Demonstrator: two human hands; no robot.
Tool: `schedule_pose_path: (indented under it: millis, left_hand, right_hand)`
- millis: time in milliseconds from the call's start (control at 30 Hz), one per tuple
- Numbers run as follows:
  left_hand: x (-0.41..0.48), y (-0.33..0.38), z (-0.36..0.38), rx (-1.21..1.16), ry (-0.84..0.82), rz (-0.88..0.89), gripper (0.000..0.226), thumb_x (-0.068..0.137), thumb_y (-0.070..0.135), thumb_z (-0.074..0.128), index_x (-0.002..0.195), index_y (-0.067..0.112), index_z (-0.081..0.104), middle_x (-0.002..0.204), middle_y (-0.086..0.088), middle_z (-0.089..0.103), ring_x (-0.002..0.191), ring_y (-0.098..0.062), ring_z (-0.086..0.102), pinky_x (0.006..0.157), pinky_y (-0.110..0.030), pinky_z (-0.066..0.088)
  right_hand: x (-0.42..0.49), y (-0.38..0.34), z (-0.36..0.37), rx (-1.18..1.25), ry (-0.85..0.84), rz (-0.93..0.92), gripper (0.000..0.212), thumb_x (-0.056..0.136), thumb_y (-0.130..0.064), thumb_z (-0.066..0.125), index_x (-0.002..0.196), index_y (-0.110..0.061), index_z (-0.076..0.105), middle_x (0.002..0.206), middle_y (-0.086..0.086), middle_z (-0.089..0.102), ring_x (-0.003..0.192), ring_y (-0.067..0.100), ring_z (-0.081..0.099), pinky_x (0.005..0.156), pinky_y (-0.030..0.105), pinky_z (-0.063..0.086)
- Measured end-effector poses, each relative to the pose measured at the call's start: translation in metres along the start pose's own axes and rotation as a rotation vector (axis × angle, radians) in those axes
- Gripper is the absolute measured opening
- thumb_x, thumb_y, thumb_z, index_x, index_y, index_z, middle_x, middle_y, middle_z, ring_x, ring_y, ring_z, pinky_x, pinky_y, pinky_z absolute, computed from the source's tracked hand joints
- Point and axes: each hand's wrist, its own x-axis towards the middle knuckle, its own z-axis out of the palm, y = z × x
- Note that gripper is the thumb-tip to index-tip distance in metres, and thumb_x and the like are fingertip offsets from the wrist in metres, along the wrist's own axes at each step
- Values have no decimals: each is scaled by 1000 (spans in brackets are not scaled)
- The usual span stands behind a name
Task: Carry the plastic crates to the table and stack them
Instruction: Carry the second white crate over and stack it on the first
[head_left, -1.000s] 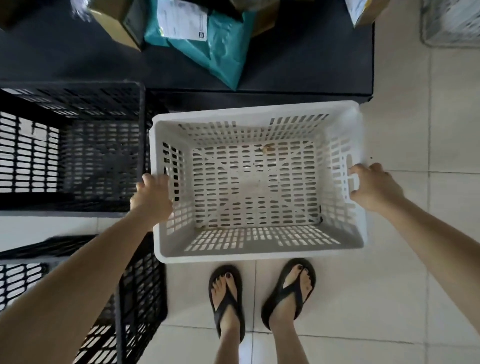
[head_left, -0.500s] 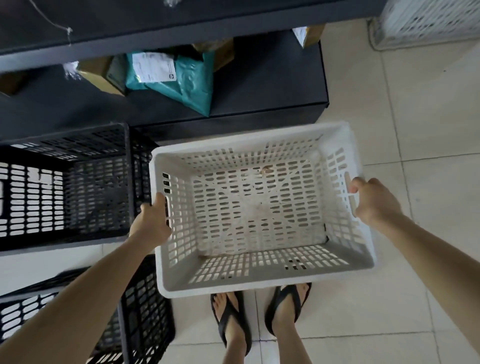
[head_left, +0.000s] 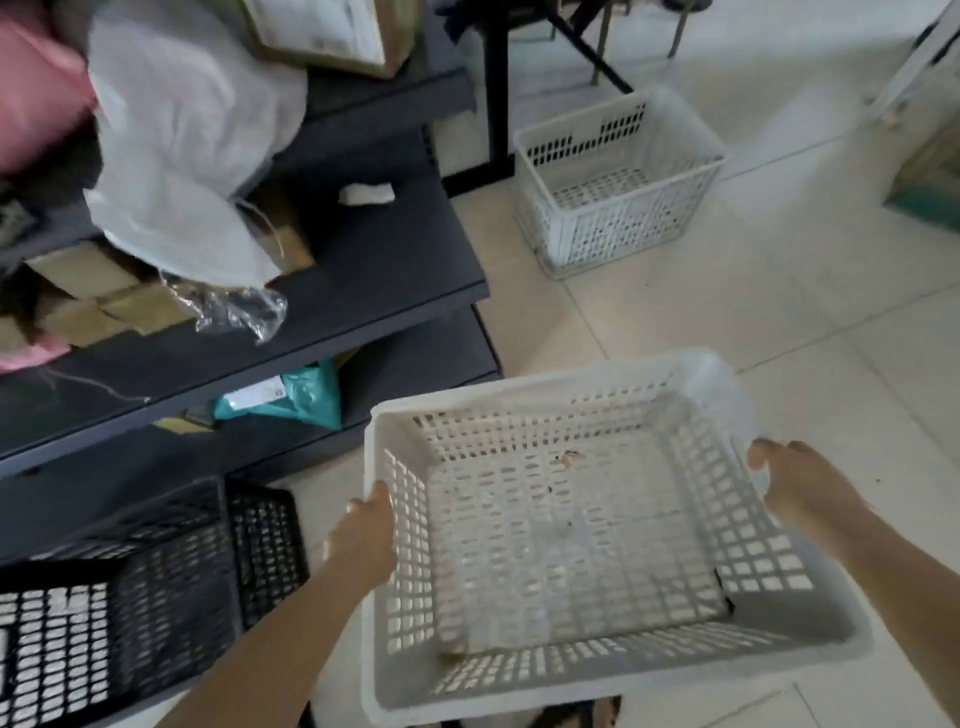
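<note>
While hands grip it | white crate (head_left: 566, 525) upright, long axis left-right

Both hands, left (head_left: 363, 535) and right (head_left: 800, 493), grip a white crate (head_left: 571, 675) above the tiled floor (head_left: 831, 312).

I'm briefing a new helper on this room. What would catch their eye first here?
The white crate in the foreground, held off the floor by the left hand and right hand at its side walls. Then a second white crate on the tiles ahead, and black crates at lower left beside the cluttered dark shelves.
</note>
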Motion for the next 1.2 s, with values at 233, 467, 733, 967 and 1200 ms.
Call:
schedule_pose_path:
  millis: [233, 467, 733, 967, 1200]
  left_hand:
    - [-14, 110, -98, 54, 19, 127, 54, 84, 2, 50, 133, 11, 29, 116, -13, 49, 109, -31, 59, 86, -37, 50]
    - [4, 199, -179, 76, 75, 195, 47, 85, -1, 47, 129, 9, 32, 106, -16, 48, 83, -28, 48, 84, -40, 51]
    - [113, 276, -273, 111, 64, 240, 57, 89, 9, 56, 137, 8, 26, 77, -6, 40, 67, -23, 46, 68, -45, 50]
    - [214, 331, -324, 23, 102, 150, 53, 89, 4, 51, 136, 10, 26, 88, -9, 44, 64, -21, 46, 56, -33, 37]
    - [301, 381, -388, -115, 170, 37, 39, 87, 4, 51, 121, 15, 33, 98, -13, 48, 68, -26, 51, 50, -32, 37]
  right_hand:
    - [10, 83, -107, -34, 89, 39, 25, 88, 4, 40, 109, -10, 44, 82, 8, 43, 61, 22, 46, 51, 26, 35]
    - [67, 130, -193, 17, 117, 68, 36, 83, 5, 48, 117, -8, 43, 71, 9, 47, 66, 27, 54, 57, 30, 41]
    - [223, 128, -284, 56, 41, 54, 47, 80, 1, 56, 116, -17, 33, 82, 10, 52, 74, 29, 57, 59, 31, 43]
    - [382, 104, -348, 62, 36, -23, 48, 76, 1, 63, 107, -18, 33, 65, 10, 45, 55, 23, 47, 45, 28, 35]
    - [542, 58, -424, 34, 4, -88, 53, 76, -1, 61, 119, -16, 34, 68, 10, 45, 59, 25, 49, 50, 30, 41]
